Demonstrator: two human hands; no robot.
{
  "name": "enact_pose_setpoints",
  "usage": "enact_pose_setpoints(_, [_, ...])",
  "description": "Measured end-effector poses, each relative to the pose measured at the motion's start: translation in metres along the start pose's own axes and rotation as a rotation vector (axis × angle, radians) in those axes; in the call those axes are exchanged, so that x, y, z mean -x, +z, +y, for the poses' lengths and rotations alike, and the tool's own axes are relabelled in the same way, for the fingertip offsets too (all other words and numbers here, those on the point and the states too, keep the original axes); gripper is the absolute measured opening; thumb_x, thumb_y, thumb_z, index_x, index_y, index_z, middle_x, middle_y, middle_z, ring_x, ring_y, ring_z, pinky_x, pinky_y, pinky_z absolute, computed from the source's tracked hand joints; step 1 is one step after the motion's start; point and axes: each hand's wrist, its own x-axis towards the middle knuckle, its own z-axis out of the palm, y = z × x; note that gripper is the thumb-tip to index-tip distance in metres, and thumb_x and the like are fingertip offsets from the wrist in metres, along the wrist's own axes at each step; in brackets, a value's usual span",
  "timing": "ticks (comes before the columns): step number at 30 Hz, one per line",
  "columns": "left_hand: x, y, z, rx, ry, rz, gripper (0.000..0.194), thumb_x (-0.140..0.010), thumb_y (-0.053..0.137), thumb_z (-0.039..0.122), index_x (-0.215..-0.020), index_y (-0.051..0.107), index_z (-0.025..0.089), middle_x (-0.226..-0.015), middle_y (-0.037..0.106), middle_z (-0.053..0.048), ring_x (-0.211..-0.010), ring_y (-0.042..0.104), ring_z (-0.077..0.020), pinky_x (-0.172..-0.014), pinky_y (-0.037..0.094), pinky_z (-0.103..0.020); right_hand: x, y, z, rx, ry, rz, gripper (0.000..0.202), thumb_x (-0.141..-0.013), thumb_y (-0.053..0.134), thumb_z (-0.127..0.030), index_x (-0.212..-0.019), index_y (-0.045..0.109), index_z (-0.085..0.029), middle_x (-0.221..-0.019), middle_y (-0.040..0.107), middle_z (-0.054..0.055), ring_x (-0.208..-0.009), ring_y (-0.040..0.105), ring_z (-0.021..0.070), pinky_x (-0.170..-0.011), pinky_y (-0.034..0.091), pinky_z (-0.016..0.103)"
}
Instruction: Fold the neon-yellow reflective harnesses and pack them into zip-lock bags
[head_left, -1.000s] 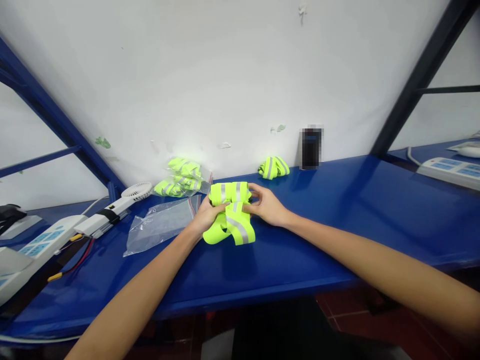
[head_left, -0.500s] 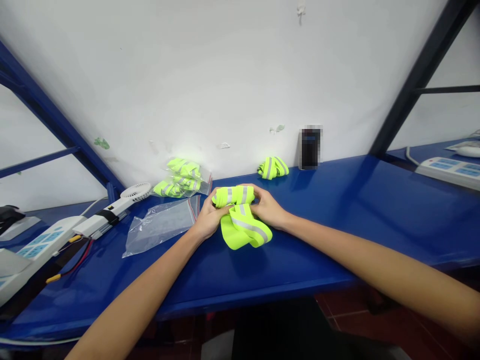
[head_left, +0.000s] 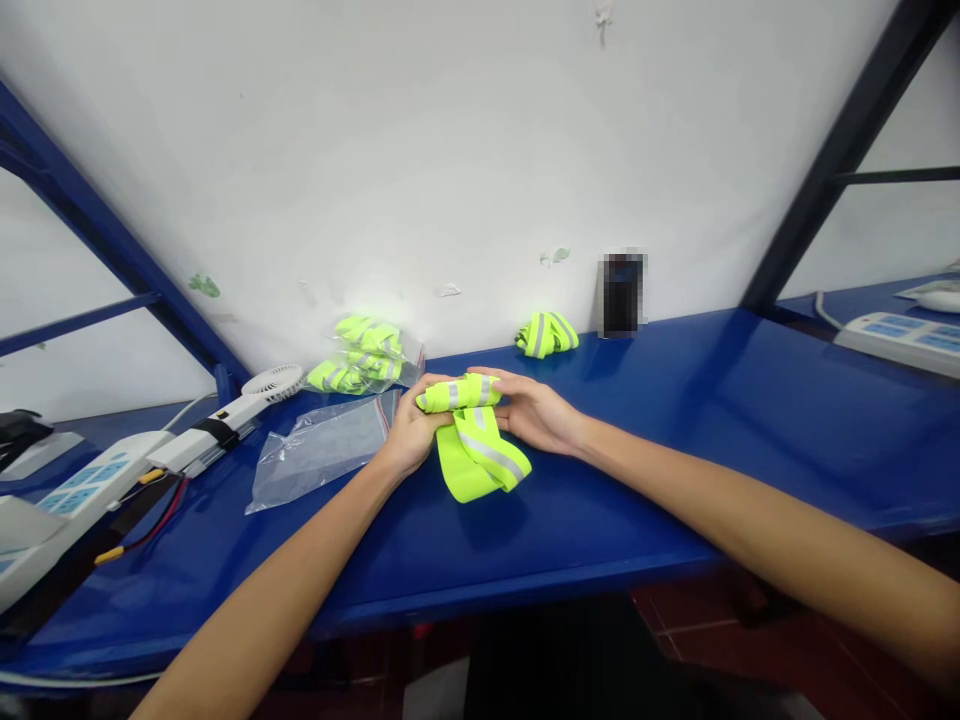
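Reflective band: yellow-green with silver stripes, the band (head_left: 459, 393) is between the two hands, above the front half of the worktop (head_left: 615, 490); its upper part is wound into a roll, lying crosswise.
Loose end: it hangs below the roll in a folded loop, toward the worktop's front edge; whether it touches the surface I cannot tell.
Left hand (head_left: 411, 432): fingers closed round the left end of the roll, gripping it.
Right hand (head_left: 536, 412): fingers partly spread, some along the top of the roll's right end and some lower beside the hanging part, with the band between them; how firmly they press I cannot tell.
Clear bag (head_left: 319, 455): flat on the worktop, just left of the left hand.
Filled bag (head_left: 364, 352): transparent, with similar yellow-green bands inside, against the wall (head_left: 480, 150) behind the clear bag.
Other bundle (head_left: 549, 336): a coiled band by the wall, behind the right hand, apart from it.
Dark object (head_left: 621, 297): pixelated, upright against the wall, right of that bundle.
Far left: white fan (head_left: 274, 382) and power strip (head_left: 86, 488).
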Motion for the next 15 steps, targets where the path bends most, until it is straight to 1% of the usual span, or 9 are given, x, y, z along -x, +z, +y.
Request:
enact_pose_setpoints(2, [0.0, -0.001, 0.0, -0.017, 0.021, -0.015, 0.042, -0.055, 0.071, 0.003, -0.093, 0.064, 0.02, -0.091, 0.068, 0.002, -0.075, 0.062, -0.013, -0.068, 0.048, -0.023, -0.001, 0.0, 0.001, 0.006, 0.021, 0.037, 0.033, -0.087, 0.062, -0.03, -0.119, 0.062, -0.022, -0.109, 0.068, 0.005, -0.091, 0.065, 0.0185, -0.087, 0.053, 0.034])
enact_pose_setpoints(4, [0.0, -0.002, -0.001, -0.031, 0.032, -0.047, 0.042, -0.057, 0.071, 0.003, -0.094, 0.065, 0.02, -0.1, 0.069, 0.0, -0.086, 0.065, -0.0164, -0.075, 0.05, -0.026, -0.001, 0.0, 0.001, 0.001, 0.062, 0.07, 0.031, -0.087, 0.062, -0.03, -0.117, 0.061, -0.023, -0.103, 0.068, 0.004, -0.087, 0.065, 0.0174, -0.086, 0.053, 0.034])
enact_pose_setpoints(7, [0.0, -0.003, -0.001, -0.044, 0.046, -0.111, 0.039, -0.059, 0.07, 0.003, -0.094, 0.065, 0.02, -0.117, 0.068, -0.004, -0.105, 0.064, -0.023, -0.086, 0.05, -0.033, -0.001, -0.003, -0.002, -0.012, 0.159, 0.037, 0.021, -0.085, 0.064, -0.027, -0.105, 0.064, -0.02, -0.089, 0.067, 0.003, -0.082, 0.065, 0.0165, -0.086, 0.053, 0.033])
enact_pose_setpoints(9, [0.0, -0.003, 0.0, -0.059, 0.063, -0.132, 0.038, -0.06, 0.07, 0.003, -0.093, 0.065, 0.019, -0.125, 0.064, -0.006, -0.114, 0.061, -0.0264, -0.09, 0.049, -0.036, -0.001, -0.005, -0.005, -0.004, 0.206, 0.0, 0.016, -0.085, 0.063, -0.027, -0.098, 0.064, -0.018, -0.086, 0.066, 0.003, -0.081, 0.065, 0.0164, -0.086, 0.053, 0.033])
enact_pose_setpoints(12, [0.0, -0.004, 0.0, -0.08, 0.084, -0.126, 0.037, -0.06, 0.07, 0.003, -0.093, 0.066, 0.019, -0.132, 0.061, -0.008, -0.12, 0.058, -0.0293, -0.095, 0.048, -0.041, 0.0, -0.007, -0.011, 0.04, 0.243, -0.01, 0.017, -0.086, 0.063, -0.028, -0.098, 0.064, -0.017, -0.091, 0.069, 0.005, -0.085, 0.066, 0.0175, -0.087, 0.053, 0.033])
enact_pose_setpoints(15, [-0.001, -0.004, 0.001, -0.109, 0.094, -0.107, 0.037, -0.06, 0.072, 0.004, -0.093, 0.066, 0.019, -0.136, 0.058, -0.009, -0.125, 0.055, -0.0306, -0.101, 0.044, -0.045, 0.001, -0.008, -0.014, 0.088, 0.266, -0.02, 0.022, -0.087, 0.062, -0.03, -0.105, 0.065, -0.016, -0.1, 0.069, 0.008, -0.089, 0.068, 0.019, -0.085, 0.055, 0.033])
